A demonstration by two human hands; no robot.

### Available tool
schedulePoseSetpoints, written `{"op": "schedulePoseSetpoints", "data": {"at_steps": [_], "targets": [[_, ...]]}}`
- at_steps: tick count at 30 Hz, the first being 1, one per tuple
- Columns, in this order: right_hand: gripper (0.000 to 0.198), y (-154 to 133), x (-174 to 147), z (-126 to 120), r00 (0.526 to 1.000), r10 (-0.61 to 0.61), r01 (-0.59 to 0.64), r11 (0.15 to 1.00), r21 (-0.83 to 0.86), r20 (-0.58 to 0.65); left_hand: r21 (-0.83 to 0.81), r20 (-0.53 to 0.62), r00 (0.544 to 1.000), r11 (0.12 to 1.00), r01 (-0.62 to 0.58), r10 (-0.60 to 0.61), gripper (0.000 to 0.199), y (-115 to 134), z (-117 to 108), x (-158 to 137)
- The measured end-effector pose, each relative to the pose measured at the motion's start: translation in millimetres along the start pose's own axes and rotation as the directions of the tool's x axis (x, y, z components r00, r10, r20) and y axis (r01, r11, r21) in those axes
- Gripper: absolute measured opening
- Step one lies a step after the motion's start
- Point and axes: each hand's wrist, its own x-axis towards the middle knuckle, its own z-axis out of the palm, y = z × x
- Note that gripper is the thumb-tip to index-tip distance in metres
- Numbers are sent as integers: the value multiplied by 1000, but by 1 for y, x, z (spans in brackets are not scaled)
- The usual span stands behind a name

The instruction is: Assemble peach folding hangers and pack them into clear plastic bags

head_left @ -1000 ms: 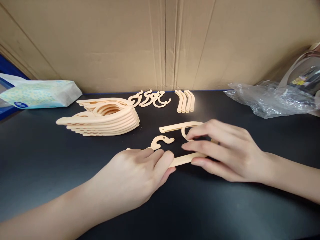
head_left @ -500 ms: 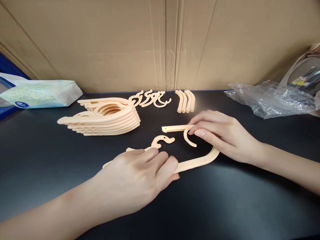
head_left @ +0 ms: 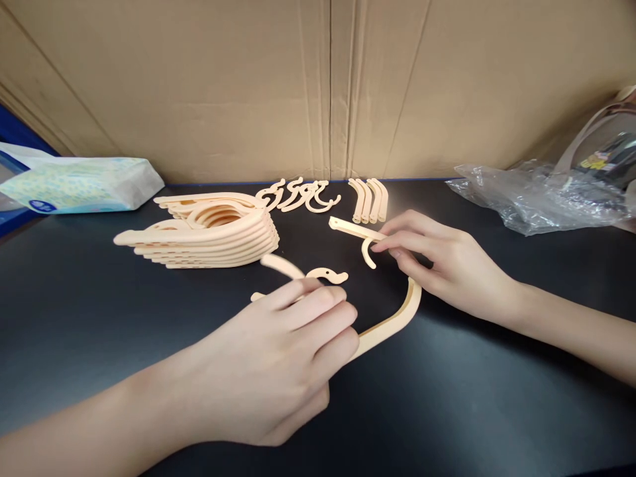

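The left hand point(head_left: 293, 344) grips a curved beige strip point(head_left: 390, 326). The right hand point(head_left: 442, 262), farther off, pinches a hooked bar point(head_left: 355, 228).

This looks like a makeshift handwork spot, though whether in a home or a small workshop cannot be told: a dark worktop point(head_left: 472, 411) backed by creased cardboard point(head_left: 199, 86), carrying sorted batches, a stack of cream hangers point(head_left: 223, 235), loose hooks point(head_left: 292, 199) and slim bars point(head_left: 366, 204), plus an everyday tissue pack point(head_left: 94, 185) and clear plastic bag point(head_left: 531, 199).
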Motion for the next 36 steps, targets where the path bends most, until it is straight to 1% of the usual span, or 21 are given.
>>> {"op": "schedulePoseSetpoints", "data": {"at_steps": [3,6,9,11,14,16,18,22,25,27,31,36], "targets": [[27,1,1,-1,998,58,-59,998,-27,-38,55,-49,999,998,27,-24,29,-2,5,-1],[26,3,1,-1,991,113,-116,992,-46,-64,129,-85,991,985,111,-101,36,-5,9,-1],[25,5,2,-1,986,147,-150,988,-39,-79,147,-87,978,969,200,-188,34,-9,9,0],[26,5,2,-1,983,162,-164,986,-27,-84,84,-62,969,966,246,-241,33,-10,10,-1],[27,3,1,-1,980,182,-184,983,-12,-80,-93,-34,957,955,282,-287,33,-9,12,-3],[27,2,1,-1,980,185,-187,982,-9,-75,-191,-48,950,937,293,-307,27,-7,14,-5],[26,1,1,-1,981,182,-183,983,-9,-71,-220,-69,943,927,303,-325,19,-6,15,-6],[25,0,2,-1,983,172,-173,985,-17,-63,-169,-63,941,933,319,-333,12,-7,13,-4],[25,1,2,0,983,171,-173,985,-12,-66,-175,-50,943,932,317,-330,9,-8,12,-1],[25,0,3,0,983,173,-174,985,0,-64,-196,-58,948,934,297,-314,6,-7,11,0],[25,-2,2,0,984,170,-168,985,27,-57,-238,-85,957,939,250,-276,13,-5,11,0],[24,-5,2,1,988,147,-145,988,57,-42,-242,-115,973,956,167,-199,14,-3,9,3]]}}
